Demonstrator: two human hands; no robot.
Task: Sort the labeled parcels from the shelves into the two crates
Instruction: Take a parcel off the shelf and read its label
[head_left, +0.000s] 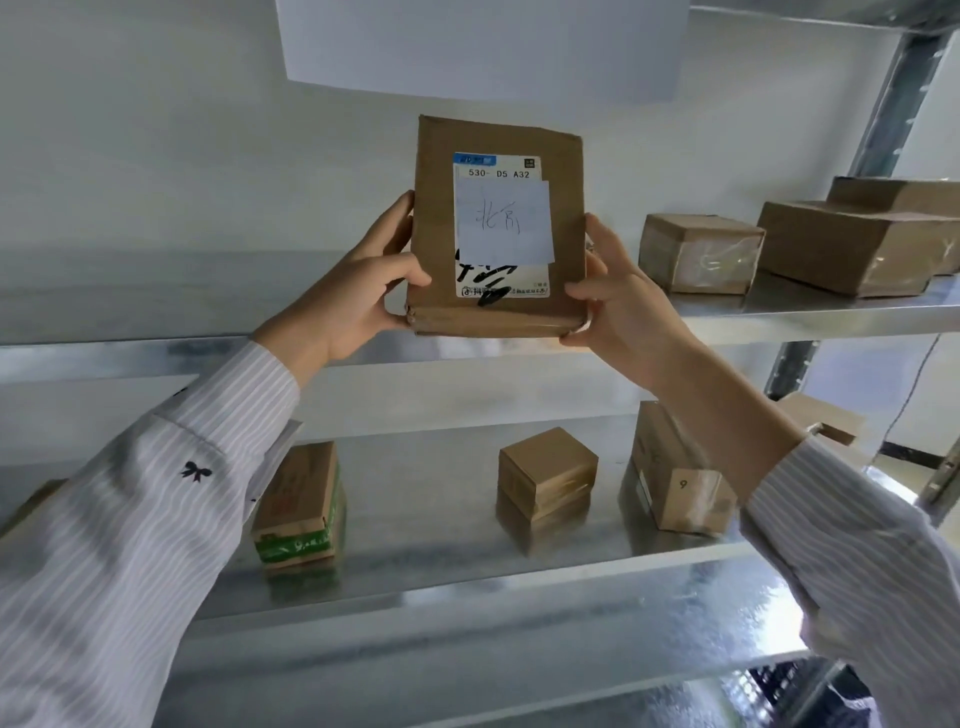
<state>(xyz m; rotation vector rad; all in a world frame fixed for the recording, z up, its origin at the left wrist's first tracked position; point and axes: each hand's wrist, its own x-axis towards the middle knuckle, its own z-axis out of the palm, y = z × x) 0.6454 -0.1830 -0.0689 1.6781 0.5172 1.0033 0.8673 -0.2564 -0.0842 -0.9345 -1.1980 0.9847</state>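
A flat brown cardboard parcel (566, 171) is held up in front of the upper metal shelf (810, 312), its face turned toward me. It carries a printed label reading "530- D5 A32" and a white slip with handwritten characters. My left hand (358, 286) grips its left edge, thumb on the front near the bottom corner. My right hand (618, 296) grips its right edge, thumb on the front lower right. No crate is in view.
Several brown parcels (701, 254) lie at the right of the upper shelf. The lower shelf (441, 561) holds a green-taped box (301, 504), a small cube box (545, 467) and a box marked 9 (680, 478). A steel upright (904, 93) stands at right.
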